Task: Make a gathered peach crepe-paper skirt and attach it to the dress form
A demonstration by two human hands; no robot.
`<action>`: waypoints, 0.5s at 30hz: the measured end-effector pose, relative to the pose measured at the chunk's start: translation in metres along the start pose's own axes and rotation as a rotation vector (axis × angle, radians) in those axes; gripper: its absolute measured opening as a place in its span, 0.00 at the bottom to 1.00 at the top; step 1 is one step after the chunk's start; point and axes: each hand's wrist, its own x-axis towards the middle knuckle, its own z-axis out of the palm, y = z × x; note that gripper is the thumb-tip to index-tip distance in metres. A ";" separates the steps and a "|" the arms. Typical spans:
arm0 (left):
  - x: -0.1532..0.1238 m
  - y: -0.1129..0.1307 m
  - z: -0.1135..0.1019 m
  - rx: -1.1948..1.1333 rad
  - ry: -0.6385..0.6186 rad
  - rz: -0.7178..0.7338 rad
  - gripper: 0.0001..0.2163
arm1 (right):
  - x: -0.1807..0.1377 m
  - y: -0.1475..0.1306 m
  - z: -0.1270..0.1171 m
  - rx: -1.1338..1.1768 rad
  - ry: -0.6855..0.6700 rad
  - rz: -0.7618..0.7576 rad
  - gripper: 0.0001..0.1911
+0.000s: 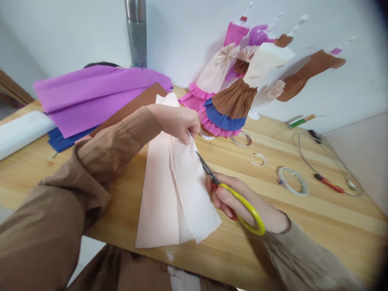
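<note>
Over the table (327,238), left hand (183,121) pinches pale paper (159,182), fingertips partly hidden; right hand (242,188) grips scissors (213,176), red handle mostly covered. Tape roll (304,188) print is illegible.

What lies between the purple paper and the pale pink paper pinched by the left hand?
In the head view, brown paper lies between the purple paper and the pale pink paper, partly hidden by the left sleeve.
</note>
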 end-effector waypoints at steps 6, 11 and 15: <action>-0.001 0.004 -0.002 0.010 -0.009 0.000 0.04 | 0.000 -0.002 0.000 0.090 0.001 0.087 0.28; -0.001 0.007 -0.002 -0.041 -0.014 0.013 0.06 | 0.002 0.000 -0.001 0.121 -0.003 0.089 0.29; -0.001 0.007 -0.002 -0.052 0.004 0.034 0.08 | 0.002 0.000 -0.001 0.127 0.005 0.098 0.29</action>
